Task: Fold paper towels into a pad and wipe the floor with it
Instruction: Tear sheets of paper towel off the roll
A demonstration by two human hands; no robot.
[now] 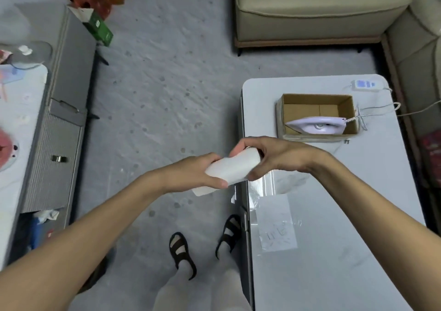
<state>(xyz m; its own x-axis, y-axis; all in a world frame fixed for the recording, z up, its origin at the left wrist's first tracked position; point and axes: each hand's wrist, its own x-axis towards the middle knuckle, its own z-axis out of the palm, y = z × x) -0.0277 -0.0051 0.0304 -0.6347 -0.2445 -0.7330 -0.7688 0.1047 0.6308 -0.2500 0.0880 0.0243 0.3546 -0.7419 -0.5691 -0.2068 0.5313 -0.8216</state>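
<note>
Both hands hold a folded white paper towel pad (230, 172) above the speckled grey floor (167, 83), just left of a white table's edge (245, 124). The left hand (198, 173) pinches its near end; the right hand (274, 157) curls over the far end, hiding it (possibly still partly unfolded). Open floor lies ahead.

— Where is there room to pass?
— Along the grey floor (167, 83), between the grey cabinet (71, 83) on the left and the white bench (346, 263) on the right.
— What blocks?
— The sofa (310, 12) closes the far end; a cardboard box (310, 110) holding an iron (317, 125) occupies the bench's far half.
</note>
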